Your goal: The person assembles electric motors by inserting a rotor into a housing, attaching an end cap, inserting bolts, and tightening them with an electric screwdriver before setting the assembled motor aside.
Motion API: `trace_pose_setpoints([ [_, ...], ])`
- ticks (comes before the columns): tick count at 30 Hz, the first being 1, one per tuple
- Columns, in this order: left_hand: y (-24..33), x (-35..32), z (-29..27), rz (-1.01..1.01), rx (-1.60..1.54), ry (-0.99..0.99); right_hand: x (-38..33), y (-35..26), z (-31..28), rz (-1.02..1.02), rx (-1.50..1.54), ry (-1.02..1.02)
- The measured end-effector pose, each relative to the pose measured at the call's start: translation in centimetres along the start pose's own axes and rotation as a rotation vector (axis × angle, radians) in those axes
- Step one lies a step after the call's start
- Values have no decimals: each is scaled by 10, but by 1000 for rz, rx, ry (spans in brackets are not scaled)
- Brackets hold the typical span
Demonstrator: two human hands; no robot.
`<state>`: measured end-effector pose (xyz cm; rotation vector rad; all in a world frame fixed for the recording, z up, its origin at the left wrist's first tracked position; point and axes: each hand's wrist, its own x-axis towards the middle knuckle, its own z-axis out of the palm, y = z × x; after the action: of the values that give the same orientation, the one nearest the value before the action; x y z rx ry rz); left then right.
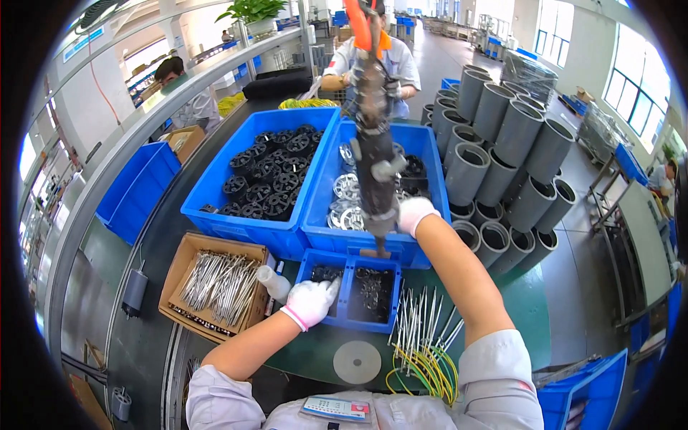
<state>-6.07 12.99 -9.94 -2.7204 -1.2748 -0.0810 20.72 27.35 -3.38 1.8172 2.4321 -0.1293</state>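
My left hand (312, 299), in a white glove, reaches into the left compartment of a small blue divided tray (349, 324) holding small dark parts; whether it grips one is hidden. My right hand (413, 213), also gloved, is wrapped around the lower body of a dark powered screwdriver (375, 154) that hangs from above on an orange cable. The tool's tip stands just behind the small tray.
Two big blue bins hold black round parts (266, 175) and silver discs (347, 197). A cardboard box of long metal rods (215, 285) lies left. Loose rods and yellow-green wires (421, 344) lie right. Grey tubes (502, 143) are stacked right. Another person (387, 61) works opposite.
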Motion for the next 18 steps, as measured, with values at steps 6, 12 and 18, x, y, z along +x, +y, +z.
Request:
trace_pose_setpoints([
  [6,2,2,-3,-57,-138,290,-86,-19,-47,154,347,802],
  [12,1,-18,-50,-160,-448,426,-216,-66,0,104,919,399],
  [18,1,-18,-35,-271,-533,300,-248,-123,57,255,1206,4],
])
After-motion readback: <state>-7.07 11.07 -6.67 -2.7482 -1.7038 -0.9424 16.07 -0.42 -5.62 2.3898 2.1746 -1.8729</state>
